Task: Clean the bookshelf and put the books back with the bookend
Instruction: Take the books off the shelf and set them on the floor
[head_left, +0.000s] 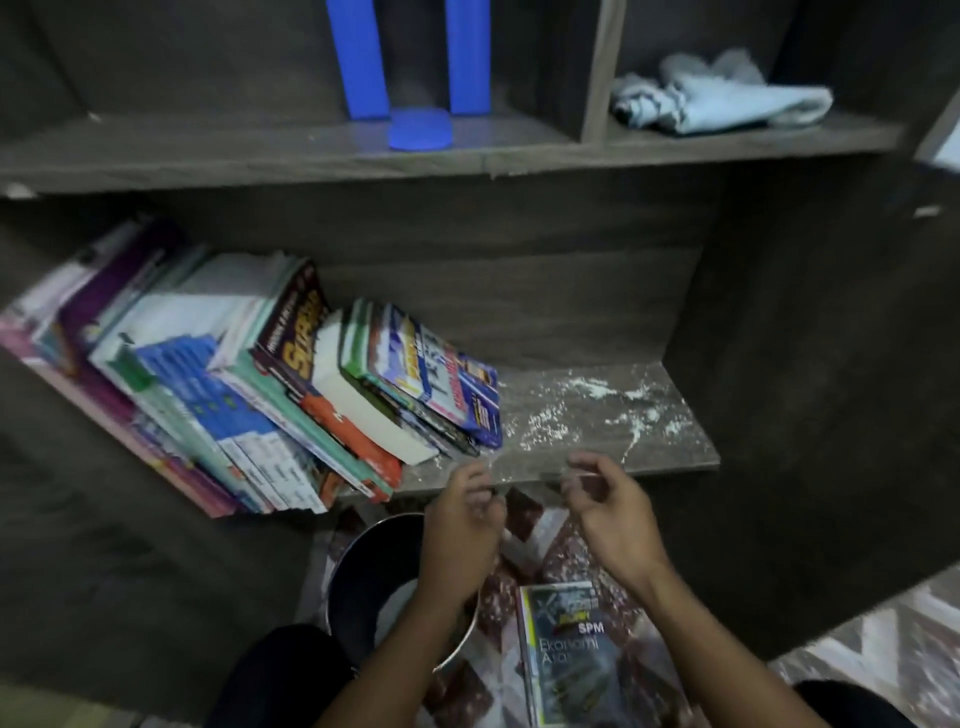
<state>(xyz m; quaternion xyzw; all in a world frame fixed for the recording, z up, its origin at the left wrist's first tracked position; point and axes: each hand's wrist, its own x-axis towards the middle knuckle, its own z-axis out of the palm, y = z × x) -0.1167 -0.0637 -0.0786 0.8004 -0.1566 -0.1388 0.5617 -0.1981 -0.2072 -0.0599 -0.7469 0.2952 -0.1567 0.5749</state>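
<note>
– Dark wood: where did the bookshelf hold the books?
– They leaned in a pile at the left end of its lower shelf, with white powder on the right end.
– And the blue bookend?
– Upright near the upper shelf's front edge, a cloth in the next compartment.
– The hands?
– At the lower shelf's front edge hovered the left hand and the right hand, fingers loosely curled, gripping nothing.

The blue bookend is cut by the top edge. The left hand and right hand are blurred, so their grip is unclear.
</note>
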